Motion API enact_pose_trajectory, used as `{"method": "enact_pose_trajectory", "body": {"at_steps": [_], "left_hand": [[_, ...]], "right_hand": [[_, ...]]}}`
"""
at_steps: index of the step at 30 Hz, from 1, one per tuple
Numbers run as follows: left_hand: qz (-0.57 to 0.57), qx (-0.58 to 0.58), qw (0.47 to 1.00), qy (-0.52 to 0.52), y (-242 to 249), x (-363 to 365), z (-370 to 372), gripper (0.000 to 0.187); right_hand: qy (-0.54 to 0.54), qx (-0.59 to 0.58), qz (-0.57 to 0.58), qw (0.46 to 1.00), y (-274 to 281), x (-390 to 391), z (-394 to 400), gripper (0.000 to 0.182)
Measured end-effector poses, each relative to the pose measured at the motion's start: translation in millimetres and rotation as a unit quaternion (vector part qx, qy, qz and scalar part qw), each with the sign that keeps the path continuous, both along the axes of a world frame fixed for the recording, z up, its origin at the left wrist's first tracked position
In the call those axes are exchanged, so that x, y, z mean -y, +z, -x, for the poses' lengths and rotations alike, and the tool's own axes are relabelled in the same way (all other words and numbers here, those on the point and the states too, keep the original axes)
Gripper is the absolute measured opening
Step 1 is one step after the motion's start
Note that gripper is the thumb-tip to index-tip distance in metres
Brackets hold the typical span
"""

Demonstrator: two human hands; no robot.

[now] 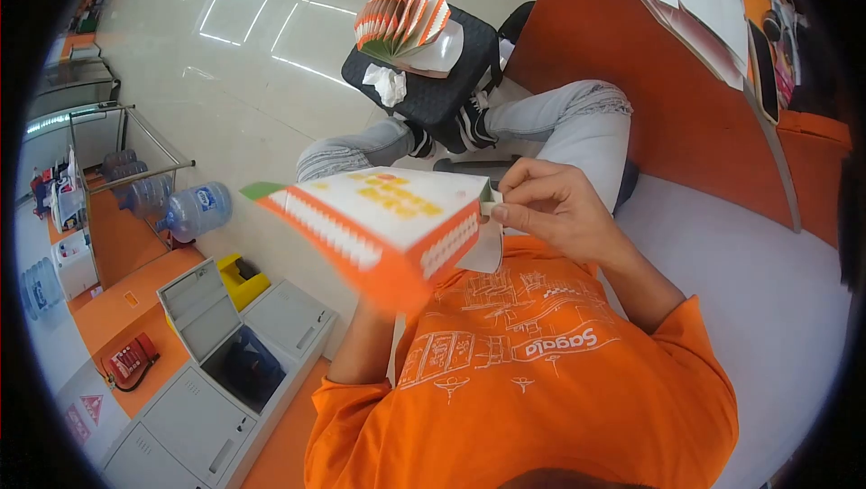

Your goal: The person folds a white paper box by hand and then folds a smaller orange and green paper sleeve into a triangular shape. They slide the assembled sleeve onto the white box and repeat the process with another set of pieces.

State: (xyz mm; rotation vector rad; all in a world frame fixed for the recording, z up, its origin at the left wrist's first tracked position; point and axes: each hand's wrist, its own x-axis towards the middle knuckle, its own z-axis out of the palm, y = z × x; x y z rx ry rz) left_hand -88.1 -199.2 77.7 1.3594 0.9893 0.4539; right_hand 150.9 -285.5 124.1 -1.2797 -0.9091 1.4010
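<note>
A white and orange paper carton (388, 205) with yellow print spreads out in front of the orange shirt, its lower front corner blurred. At its right end, my right hand (550, 205) pinches a small flap between thumb and fingers. My left forearm (363, 345) rises behind the carton, which hides my left hand. Beyond my knees, a fanned stack of similar folded cartons (401, 24) lies on a black padded surface (451, 96), beside a crumpled white tissue (386, 85).
A reddish-brown desk panel (586, 47) stands at the upper right, with papers (695, 33) above it. To the left are water bottles (198, 209), a yellow object (241, 281), grey lockers (194, 417) with one door raised, and a red fire extinguisher (131, 358).
</note>
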Motion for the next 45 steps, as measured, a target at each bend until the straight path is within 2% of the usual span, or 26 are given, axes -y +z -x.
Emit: {"method": "enact_pose_trajectory", "body": {"at_steps": [8, 13, 16, 20, 23, 25, 29, 31, 34, 35, 36, 38, 40, 41, 43, 44, 45], "left_hand": [[0.015, 0.007, 1.000, -0.007, 7, -3, 3, 0.028], [0.013, 0.009, 1.000, -0.011, 9, 1, 6, 0.028], [0.003, 0.008, 1.000, -0.014, 8, 2, 4, 0.028], [-0.026, 0.002, 0.999, -0.018, -2, 2, -2, 0.029], [-0.014, 0.007, 1.000, -0.020, 9, 4, 1, 0.029], [-0.006, 0.009, 1.000, -0.022, 17, 7, 7, 0.029], [-0.019, 0.002, 0.999, -0.026, 22, 9, 10, 0.029], [-0.062, -0.011, 0.998, -0.023, 6, 10, 5, 0.029], [-0.239, -0.070, 0.968, -0.024, -70, 18, 20, 0.030], [-0.283, -0.088, 0.955, -0.025, -76, 18, 16, 0.030], [-0.284, -0.088, 0.954, -0.023, -54, 16, 2, 0.030], [-0.088, 0.047, 0.994, 0.055, 17, 9, -48, 0.026], [-0.104, 0.065, 0.989, 0.077, 24, 9, -61, 0.024], [-0.107, 0.063, 0.989, 0.080, 24, 8, -65, 0.023], [-0.123, 0.032, 0.990, 0.058, 36, 6, -68, 0.022], [-0.124, 0.032, 0.990, 0.059, 47, 8, -69, 0.022], [-0.170, 0.030, 0.985, 0.016, 58, 12, -68, 0.024]], "right_hand": [[-0.003, 0.008, -0.005, 1.000, 6, -6, -1, 0.010], [-0.034, 0.057, -0.062, 0.996, 5, -10, 0, 0.011], [-0.047, 0.041, -0.091, 0.994, -7, -10, 3, 0.013], [-0.026, 0.043, -0.074, 0.996, -2, -14, -2, 0.015], [-0.040, 0.008, -0.061, 0.997, 0, -14, 0, 0.016], [-0.031, 0.056, -0.082, 0.995, -3, -13, 1, 0.015], [-0.034, 0.063, -0.099, 0.992, 4, -16, 4, 0.015], [-0.036, 0.073, -0.124, 0.989, 3, -19, 3, 0.015], [-0.072, 0.089, -0.108, 0.988, -2, -18, 11, 0.017], [-0.070, 0.088, -0.109, 0.988, -7, -19, 13, 0.017], [-0.084, 0.132, -0.133, 0.979, -12, -19, 14, 0.017], [-0.098, 0.176, -0.158, 0.967, -18, -20, 20, 0.017], [-0.144, 0.059, -0.110, 0.982, -19, -21, 29, 0.018], [-0.143, 0.058, -0.110, 0.982, -23, -22, 29, 0.018], [-0.152, 0.192, -0.115, 0.963, -34, -25, 21, 0.020], [-0.151, 0.193, -0.116, 0.962, -37, -28, 19, 0.020], [-0.193, 0.158, -0.057, 0.967, -41, -32, 16, 0.021]]}}
